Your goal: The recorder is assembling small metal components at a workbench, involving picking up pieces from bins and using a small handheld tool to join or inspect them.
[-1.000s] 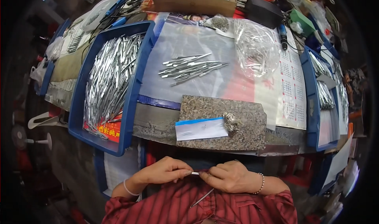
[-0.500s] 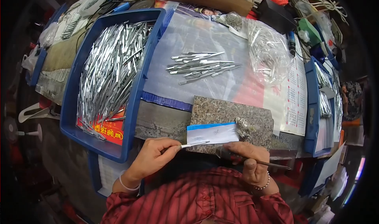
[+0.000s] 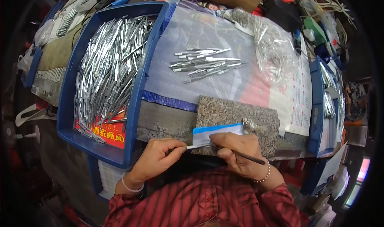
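Note:
My left hand [image 3: 160, 155] is closed in a pinch on a slim metal piece [image 3: 189, 147], pale and thin, which points right along the near edge of a granite slab [image 3: 222, 109]. Just right of it, my right hand [image 3: 242, 153] grips a dark thin rod-shaped tool [image 3: 254, 160]; its back end juts out to the right, and its working end is hidden by the fingers. Those fingers lie over white paper with a blue edge [image 3: 222, 128], flat on the slab. A small crumpled clear wrapper [image 3: 253, 126] sits beside the paper.
A blue tray [image 3: 134, 119] at the left holds many slim shiny metal pieces. More pointed pieces [image 3: 208, 63] lie on a plastic-covered mat beyond the slab. A clear plastic bag [image 3: 274, 47] rests at the back right; another blue tray [image 3: 316, 111] stands at the far right.
My right hand has moved left with the dark tool, over the paper and closer to the metal piece. My left hand has barely moved. The view has shifted slightly.

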`<state>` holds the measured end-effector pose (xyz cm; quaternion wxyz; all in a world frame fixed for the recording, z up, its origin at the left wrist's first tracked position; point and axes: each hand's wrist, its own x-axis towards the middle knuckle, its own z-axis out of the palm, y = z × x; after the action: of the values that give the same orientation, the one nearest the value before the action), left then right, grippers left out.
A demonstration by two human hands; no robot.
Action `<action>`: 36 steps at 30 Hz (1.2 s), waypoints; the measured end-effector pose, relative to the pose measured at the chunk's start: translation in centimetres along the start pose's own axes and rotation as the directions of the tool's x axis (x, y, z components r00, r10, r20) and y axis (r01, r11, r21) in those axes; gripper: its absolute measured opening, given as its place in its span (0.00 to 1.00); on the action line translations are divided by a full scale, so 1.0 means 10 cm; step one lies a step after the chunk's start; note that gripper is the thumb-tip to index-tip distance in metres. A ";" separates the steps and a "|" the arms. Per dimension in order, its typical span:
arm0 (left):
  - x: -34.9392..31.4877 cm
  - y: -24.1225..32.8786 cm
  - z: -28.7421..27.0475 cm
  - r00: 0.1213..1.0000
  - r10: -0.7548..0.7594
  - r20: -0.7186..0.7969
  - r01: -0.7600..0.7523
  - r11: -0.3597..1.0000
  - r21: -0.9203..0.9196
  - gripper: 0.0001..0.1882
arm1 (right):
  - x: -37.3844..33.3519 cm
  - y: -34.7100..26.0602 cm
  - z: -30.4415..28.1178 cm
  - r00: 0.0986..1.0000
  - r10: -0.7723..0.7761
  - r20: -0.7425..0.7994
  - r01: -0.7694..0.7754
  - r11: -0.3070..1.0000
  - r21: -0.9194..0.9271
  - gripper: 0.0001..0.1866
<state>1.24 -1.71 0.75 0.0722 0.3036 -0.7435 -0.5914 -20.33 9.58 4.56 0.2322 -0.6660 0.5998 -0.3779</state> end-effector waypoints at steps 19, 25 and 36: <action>-0.23 0.27 0.20 0.951 0.225 -0.214 -0.184 0.963 0.196 0.11 | -0.75 0.08 -0.16 0.905 0.318 -0.284 -0.133 0.843 0.521 0.16; -0.05 0.23 0.45 0.832 0.478 -0.283 -0.313 0.824 0.471 0.09 | -0.95 0.01 -0.24 0.823 0.453 -0.343 -0.141 0.748 0.649 0.23; 0.24 0.10 0.59 0.728 0.685 -0.031 -0.428 0.490 0.759 0.17 | -0.79 0.09 -0.23 0.865 0.353 -0.356 -0.179 0.881 0.438 0.26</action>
<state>-3.80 2.01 -0.62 0.2635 0.1394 -0.9440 -0.1412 -22.68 17.48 3.47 0.2743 -0.4163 0.6358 -0.5893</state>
